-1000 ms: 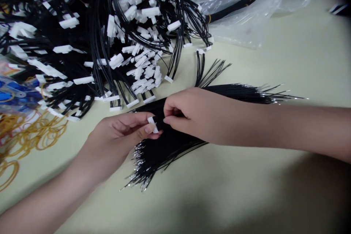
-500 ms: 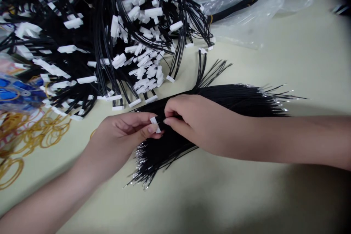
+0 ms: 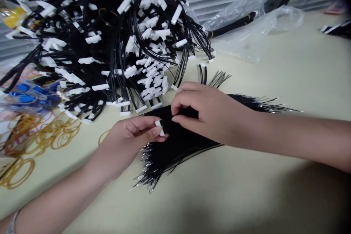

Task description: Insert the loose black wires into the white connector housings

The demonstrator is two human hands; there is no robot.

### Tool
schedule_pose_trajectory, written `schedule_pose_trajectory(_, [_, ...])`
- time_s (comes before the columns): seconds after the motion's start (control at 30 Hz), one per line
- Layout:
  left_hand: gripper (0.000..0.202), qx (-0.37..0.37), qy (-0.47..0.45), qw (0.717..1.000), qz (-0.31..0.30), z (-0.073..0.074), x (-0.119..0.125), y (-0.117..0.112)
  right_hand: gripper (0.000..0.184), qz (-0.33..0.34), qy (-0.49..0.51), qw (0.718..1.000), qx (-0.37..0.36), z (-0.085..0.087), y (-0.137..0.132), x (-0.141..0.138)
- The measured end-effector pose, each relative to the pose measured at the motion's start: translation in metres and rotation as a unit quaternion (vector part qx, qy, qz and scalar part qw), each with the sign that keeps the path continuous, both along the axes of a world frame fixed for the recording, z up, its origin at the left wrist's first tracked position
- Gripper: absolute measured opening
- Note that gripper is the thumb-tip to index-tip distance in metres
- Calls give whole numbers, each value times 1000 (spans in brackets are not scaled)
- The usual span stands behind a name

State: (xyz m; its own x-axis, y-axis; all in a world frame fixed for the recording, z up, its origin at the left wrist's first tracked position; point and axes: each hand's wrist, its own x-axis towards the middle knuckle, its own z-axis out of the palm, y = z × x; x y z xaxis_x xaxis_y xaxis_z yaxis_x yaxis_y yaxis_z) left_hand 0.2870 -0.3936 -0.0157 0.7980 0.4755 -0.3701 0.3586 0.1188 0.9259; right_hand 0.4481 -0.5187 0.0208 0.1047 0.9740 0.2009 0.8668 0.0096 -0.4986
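Observation:
My left hand (image 3: 137, 133) pinches a small white connector housing (image 3: 160, 128) between thumb and fingers. Just to its right, my right hand (image 3: 201, 111) is closed, its thumb and forefinger pressed together. Whatever sits in that pinch cannot be told against the dark wires. Below both hands lies a thick bundle of black wires (image 3: 175, 146), their ends tipped with shiny metal terminals. Beyond my right hand, a white connector with a few black wires (image 3: 203, 71) sticks up past the bundle.
A large heap of black wire harnesses (image 3: 115, 51) with white connectors fills the back left. Yellow rubber bands (image 3: 55, 135) and a plastic bag with blue items (image 3: 33, 93) lie at the left. Clear plastic wrapping (image 3: 252, 40) holds a black bundle at the back.
The camera view has shifted, so the heap appears lower and further right. My right hand has drawn slightly away from the connector; my left hand still grips it.

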Motion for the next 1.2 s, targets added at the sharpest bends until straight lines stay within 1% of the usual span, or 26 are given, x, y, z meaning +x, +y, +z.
schedule_pose_trajectory(0.03, [29, -4, -3, 1000, 0, 0, 0, 0, 9, 13, 1, 1000, 6, 0, 0, 0])
schedule_pose_trajectory(0.13, [28, -18, -12, 1000, 2, 1, 1, -1, 10, 38, 3, 999, -15, -2, 0, 0])
schedule_pose_trajectory(0.3, [29, -29, -12, 999, 9, 1, 0, -1, 9, 29, -13, 999, 7, -5, 1, 0])
schedule_pose_trajectory(0.43, [31, -34, -19, 999, 19, 0, -1, 0, 13, 39, -21, 999, -23, -7, 3, 0])
schedule_pose_trajectory(0.47, [31, -31, -19, 999, 19, 0, 0, 0, 14, 43, -30, 998, -21, -8, 3, 0])
schedule_pose_trajectory(0.6, [28, -16, -17, 1000, 9, 1, 2, -1, 18, 77, -106, 991, 34, -12, 3, -1])
schedule_pose_trajectory(0.7, [29, -19, -14, 1000, 16, 2, 2, -1, 23, 113, -219, 967, 65, -9, 1, 1])
schedule_pose_trajectory(0.73, [30, -24, -11, 999, 22, 2, 2, -1, 25, 108, -258, 958, 68, -6, 1, 2])
schedule_pose_trajectory(0.77, [31, -29, -8, 999, 29, 3, 1, -1, 27, 88, -283, 952, 70, -3, 0, 4])
schedule_pose_trajectory(0.8, [32, -33, -5, 999, 35, 3, 1, -1, 26, 55, -286, 954, 68, 1, 0, 6])
schedule_pose_trajectory(0.87, [33, -43, -6, 998, 41, 2, 0, 0, 20, -1, -245, 968, 48, 8, -1, 8])
schedule_pose_trajectory(0.9, [31, -48, -10, 998, 37, 2, 0, 0, 15, -9, -207, 978, 32, 11, -1, 8])
schedule_pose_trajectory(0.97, [28, -57, -21, 998, 22, 1, 0, 1, 13, 2, -123, 992, 0, 12, 0, 6])
schedule_pose_trajectory(1.03, [24, -55, -26, 998, 6, 0, 0, 2, 14, 18, -60, 998, -26, 9, 1, 3])
schedule_pose_trajectory(1.1, [22, -45, -23, 999, -1, 0, 1, 3, 14, 22, -21, 999, -35, 4, 2, 1])
schedule_pose_trajectory(1.2, [22, -37, -22, 999, -1, 0, 1, 3, 14, 23, 9, 999, -43, -3, 4, 1])
